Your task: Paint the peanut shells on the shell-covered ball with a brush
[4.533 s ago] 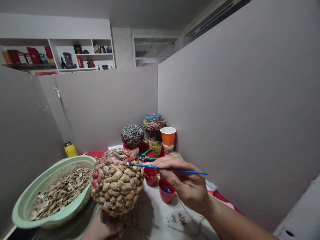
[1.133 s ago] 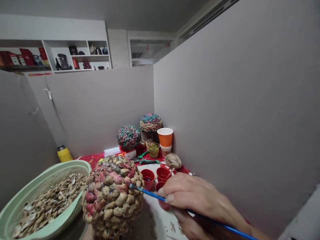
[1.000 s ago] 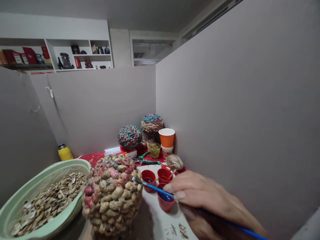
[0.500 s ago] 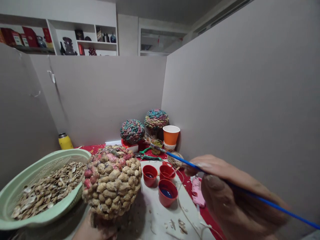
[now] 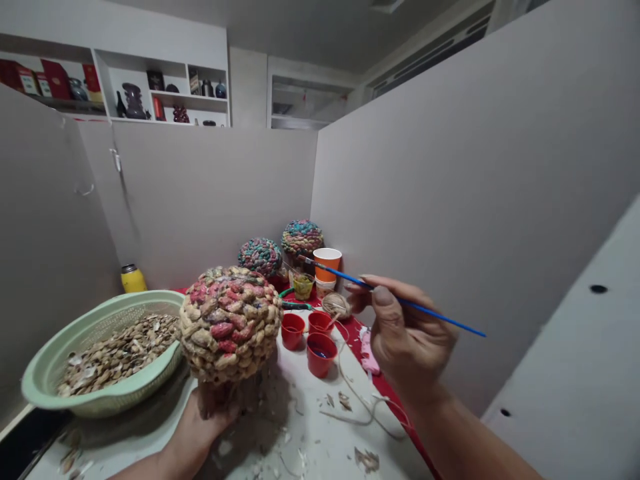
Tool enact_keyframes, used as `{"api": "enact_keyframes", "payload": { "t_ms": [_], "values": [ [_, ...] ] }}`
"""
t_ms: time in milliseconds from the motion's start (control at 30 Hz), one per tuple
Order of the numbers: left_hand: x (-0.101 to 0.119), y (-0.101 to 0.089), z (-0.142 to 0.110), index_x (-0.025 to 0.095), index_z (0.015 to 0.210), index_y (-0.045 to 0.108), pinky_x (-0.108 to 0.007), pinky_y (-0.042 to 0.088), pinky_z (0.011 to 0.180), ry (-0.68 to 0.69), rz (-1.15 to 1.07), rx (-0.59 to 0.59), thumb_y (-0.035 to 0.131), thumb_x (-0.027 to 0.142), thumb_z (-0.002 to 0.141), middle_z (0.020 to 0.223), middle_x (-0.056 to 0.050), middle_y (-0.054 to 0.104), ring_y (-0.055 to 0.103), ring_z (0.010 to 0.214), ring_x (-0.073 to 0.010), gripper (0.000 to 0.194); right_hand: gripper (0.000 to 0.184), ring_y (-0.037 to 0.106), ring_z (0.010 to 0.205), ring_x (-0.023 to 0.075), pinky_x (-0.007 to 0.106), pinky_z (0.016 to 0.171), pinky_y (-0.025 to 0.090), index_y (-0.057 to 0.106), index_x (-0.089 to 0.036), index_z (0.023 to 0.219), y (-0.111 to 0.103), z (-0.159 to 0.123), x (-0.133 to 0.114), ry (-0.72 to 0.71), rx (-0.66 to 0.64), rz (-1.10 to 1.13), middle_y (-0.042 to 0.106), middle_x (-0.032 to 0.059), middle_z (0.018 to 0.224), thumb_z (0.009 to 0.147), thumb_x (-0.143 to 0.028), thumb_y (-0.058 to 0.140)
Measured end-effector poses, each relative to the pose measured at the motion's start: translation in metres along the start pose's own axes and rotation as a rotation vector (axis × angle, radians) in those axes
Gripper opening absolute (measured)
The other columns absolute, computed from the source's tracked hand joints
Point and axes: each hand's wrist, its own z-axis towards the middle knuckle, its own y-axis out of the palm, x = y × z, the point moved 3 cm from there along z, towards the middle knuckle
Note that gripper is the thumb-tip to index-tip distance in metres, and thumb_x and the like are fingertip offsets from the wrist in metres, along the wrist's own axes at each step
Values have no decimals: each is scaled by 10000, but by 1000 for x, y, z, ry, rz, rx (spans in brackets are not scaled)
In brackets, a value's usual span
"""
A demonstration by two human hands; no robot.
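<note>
My left hand [image 5: 205,417] is closed around the stem under a ball-shaped cap covered in peanut shells [image 5: 230,327], holding it above the table. Red, pinkish and dark paint marks part of the cap; its lower shells are plain tan. Between the fingers of my right hand [image 5: 407,333] is a thin blue paintbrush [image 5: 350,277]. Its bristles point left, in the air and apart from the cap. Below the brush stand three red cups, a left one [image 5: 293,333], a back one [image 5: 320,323] and a front one [image 5: 321,365] with dark liquid.
At left sits a green basket [image 5: 150,393] of empty shells, with a yellow bottle [image 5: 133,280] behind. Two painted shell balls [image 5: 260,257], orange paper cups [image 5: 327,265] and a twine roll [image 5: 336,305] stand farther back. Grey partitions [image 5: 450,167] enclose the table.
The shell cap has turned, bringing more red-painted shells toward me. My right hand with the paintbrush has moved farther from the camera, and the view has shifted.
</note>
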Motion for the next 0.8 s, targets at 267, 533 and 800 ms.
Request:
{"api": "enact_keyframes", "payload": {
  "t_ms": [267, 533, 800],
  "values": [
    [1, -4, -4, 225, 869, 781, -451, 532, 1028, 74, -12, 69, 838, 475, 660, 1014, -102, 799, 691, 1081, -350, 331, 207, 739, 672, 154, 285, 604, 595, 744, -204, 1018, 26, -19, 6, 49, 109, -10, 800, 38, 871, 950, -378, 656],
    [-11, 0, 12, 222, 905, 708, -456, 575, 952, 91, -72, 76, 835, 435, 682, 968, -91, 783, 726, 1035, -335, 333, 215, 744, 658, 157, 283, 591, 610, 745, -195, 1000, 55, -12, 12, 87, 81, 33, 811, 49, 854, 935, -387, 673],
    [3, 2, 19, 191, 938, 714, -459, 553, 1003, 91, -33, -20, 836, 379, 664, 1021, -131, 820, 718, 1111, -392, 354, 220, 771, 739, 179, 328, 673, 638, 733, -205, 1029, 71, -9, 20, 106, 84, 18, 812, 56, 904, 949, -392, 648]
  ]
}}
